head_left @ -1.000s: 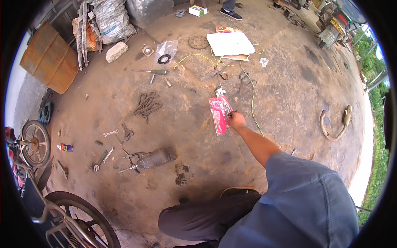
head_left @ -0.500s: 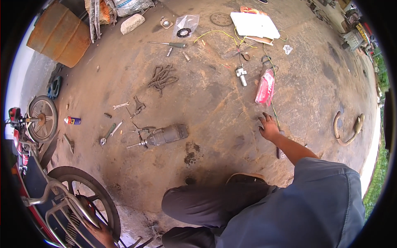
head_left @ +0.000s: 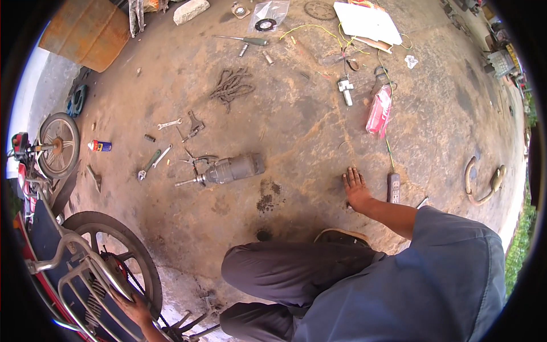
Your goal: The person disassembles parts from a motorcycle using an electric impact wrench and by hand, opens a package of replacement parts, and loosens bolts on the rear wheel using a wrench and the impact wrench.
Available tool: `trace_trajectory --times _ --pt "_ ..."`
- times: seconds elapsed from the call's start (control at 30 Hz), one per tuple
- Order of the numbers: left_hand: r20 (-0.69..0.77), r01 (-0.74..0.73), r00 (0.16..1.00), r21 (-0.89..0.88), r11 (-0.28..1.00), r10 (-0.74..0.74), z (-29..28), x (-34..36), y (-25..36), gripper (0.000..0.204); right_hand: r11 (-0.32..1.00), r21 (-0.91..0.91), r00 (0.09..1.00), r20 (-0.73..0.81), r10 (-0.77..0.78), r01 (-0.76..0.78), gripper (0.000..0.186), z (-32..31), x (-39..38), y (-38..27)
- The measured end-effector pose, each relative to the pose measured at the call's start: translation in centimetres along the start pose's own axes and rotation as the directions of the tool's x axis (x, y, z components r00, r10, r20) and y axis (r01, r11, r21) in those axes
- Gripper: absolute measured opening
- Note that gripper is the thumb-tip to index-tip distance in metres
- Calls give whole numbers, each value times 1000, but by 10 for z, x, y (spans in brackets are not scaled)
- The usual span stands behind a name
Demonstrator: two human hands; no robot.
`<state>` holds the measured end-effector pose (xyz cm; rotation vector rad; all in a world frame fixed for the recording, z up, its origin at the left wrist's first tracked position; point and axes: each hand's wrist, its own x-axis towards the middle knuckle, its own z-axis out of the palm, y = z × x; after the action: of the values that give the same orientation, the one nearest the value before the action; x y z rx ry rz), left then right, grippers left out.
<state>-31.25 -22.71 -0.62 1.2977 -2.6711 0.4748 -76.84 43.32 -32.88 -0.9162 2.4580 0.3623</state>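
My right hand (head_left: 357,191) is held over the concrete floor with its fingers stretched out and nothing in it; whether the palm touches the ground I cannot tell. Just right of it lies a grey power strip (head_left: 394,188) on a yellow-green cord. Farther up is a red and white plastic package (head_left: 379,112). At the lower left, my left hand (head_left: 134,310) grips the metal rear rack (head_left: 85,268) of a red motorcycle, its fingers partly hidden by the tubing. A grey power tool (head_left: 233,169) with a long bit lies between the motorcycle and my right hand.
Wrenches (head_left: 162,155), a spray can (head_left: 99,146), a dark rope (head_left: 232,85) and a screwdriver (head_left: 248,41) are scattered on the floor. A white board (head_left: 367,23) lies at the far side, and a rusty barrel (head_left: 85,34) stands far left. A curved pipe (head_left: 476,196) lies right.
My right hand has drawn back toward me and slightly left, away from the package, uncovering the power strip. My left hand stays at the rack. The view has shifted slightly.
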Motion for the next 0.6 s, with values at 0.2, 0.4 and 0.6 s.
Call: trace_trajectory --times 0.2,0.4,0.6 --pt "43 -3 999 -63 998 6 -11 3 27 82 997 72 995 100 -5 -3 109 -19 -3 -1" --pt "71 -11 997 -93 996 17 -49 14 49 86 999 -39 995 101 12 -8 72 -17 13 -11" --pt "102 -48 993 -76 996 56 -20 8 38 89 976 -189 984 119 133 -109 61 -9 17 -8"
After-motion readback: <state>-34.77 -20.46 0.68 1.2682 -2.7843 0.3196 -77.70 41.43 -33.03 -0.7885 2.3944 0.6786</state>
